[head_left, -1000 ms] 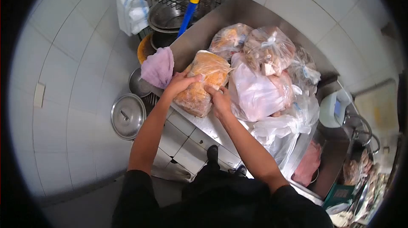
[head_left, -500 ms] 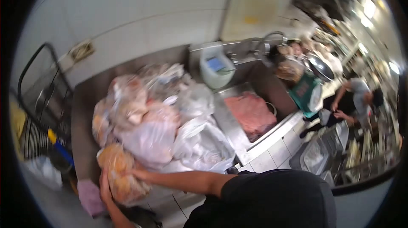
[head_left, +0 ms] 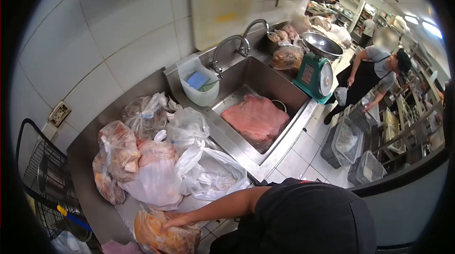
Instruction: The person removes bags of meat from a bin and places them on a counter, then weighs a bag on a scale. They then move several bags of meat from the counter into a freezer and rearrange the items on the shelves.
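My right hand (head_left: 176, 219) lies on a clear plastic bag of orange-tan food, perhaps meat (head_left: 163, 237), its fingers bent over the top. This bag is at the front edge of the steel counter (head_left: 106, 223). My left hand is out of view. Just beyond the bag sits a pile of bagged food: a large pale pink bag (head_left: 154, 178), a bag of tan pieces (head_left: 118, 152) and a knotted, darker bag (head_left: 144, 114). A loose white plastic bag (head_left: 208, 171) lies to their right, near my forearm.
A steel sink (head_left: 246, 76) holds a pink slab (head_left: 256, 119). Beside it stand a white tub (head_left: 201, 90) and a green scale (head_left: 310, 76). A black wire rack (head_left: 42, 183) is at left. Another person (head_left: 374, 71) bends over grey crates (head_left: 339, 142) at right.
The view has swung right and up. The orange-tan bag appears lower in the picture, with my right hand still on it. My left hand, earlier on the bag's side, has left the view.
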A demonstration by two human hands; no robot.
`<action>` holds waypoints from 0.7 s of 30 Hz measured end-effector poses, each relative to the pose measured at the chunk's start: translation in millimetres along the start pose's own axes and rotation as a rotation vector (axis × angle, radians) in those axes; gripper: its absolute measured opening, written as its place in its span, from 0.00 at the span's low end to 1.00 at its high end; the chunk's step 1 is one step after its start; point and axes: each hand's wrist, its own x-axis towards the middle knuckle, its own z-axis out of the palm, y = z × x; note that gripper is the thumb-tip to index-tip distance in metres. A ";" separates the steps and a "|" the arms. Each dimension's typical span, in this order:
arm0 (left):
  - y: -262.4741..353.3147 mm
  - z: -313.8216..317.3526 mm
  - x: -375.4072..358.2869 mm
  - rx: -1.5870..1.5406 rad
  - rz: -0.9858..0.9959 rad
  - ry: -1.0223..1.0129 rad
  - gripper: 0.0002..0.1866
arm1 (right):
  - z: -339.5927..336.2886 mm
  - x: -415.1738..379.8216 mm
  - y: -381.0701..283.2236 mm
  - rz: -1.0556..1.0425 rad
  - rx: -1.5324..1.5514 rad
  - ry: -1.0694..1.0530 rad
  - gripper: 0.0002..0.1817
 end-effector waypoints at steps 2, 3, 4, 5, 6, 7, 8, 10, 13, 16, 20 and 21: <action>0.5 21.6 -12.0 -0.027 0.056 -0.044 0.46 | -3.4 7.1 0.8 -0.012 -0.010 -0.057 0.52; 2.5 34.5 -13.2 -0.043 0.071 -0.049 0.46 | -4.6 4.5 -2.7 0.011 0.011 -0.068 0.52; 4.3 46.2 -13.5 -0.055 0.080 -0.053 0.45 | -0.6 -2.2 -13.3 0.032 0.033 -0.079 0.53; 6.3 54.0 -13.6 -0.058 0.086 -0.059 0.45 | -0.2 -1.8 -13.2 0.037 0.056 -0.067 0.51; 6.8 60.9 -14.9 -0.059 0.092 -0.065 0.45 | 0.2 -1.4 -13.1 0.041 0.078 -0.054 0.50; 9.1 67.1 -15.9 -0.065 0.097 -0.069 0.45 | 1.1 3.7 -10.4 0.032 0.096 -0.018 0.47; 9.8 72.8 -16.7 -0.064 0.103 -0.076 0.44 | 1.2 5.7 -8.1 0.024 0.113 0.018 0.44; 13.4 83.7 -18.8 -0.066 0.115 -0.097 0.44 | 1.7 -12.8 -23.3 0.081 0.120 0.060 0.42; 16.8 97.1 -23.4 -0.076 0.133 -0.118 0.43 | -10.5 -13.5 -21.4 0.082 0.141 -0.096 0.48; 19.1 109.9 -29.6 -0.087 0.155 -0.141 0.42 | -24.7 11.9 14.0 0.112 0.130 -0.250 0.49; 20.9 124.7 -38.7 -0.108 0.178 -0.172 0.41 | -27.4 -8.6 16.7 0.189 0.119 -0.363 0.45; 20.9 129.0 -41.2 -0.112 0.183 -0.182 0.41 | -28.6 -15.5 21.4 0.203 0.132 -0.335 0.43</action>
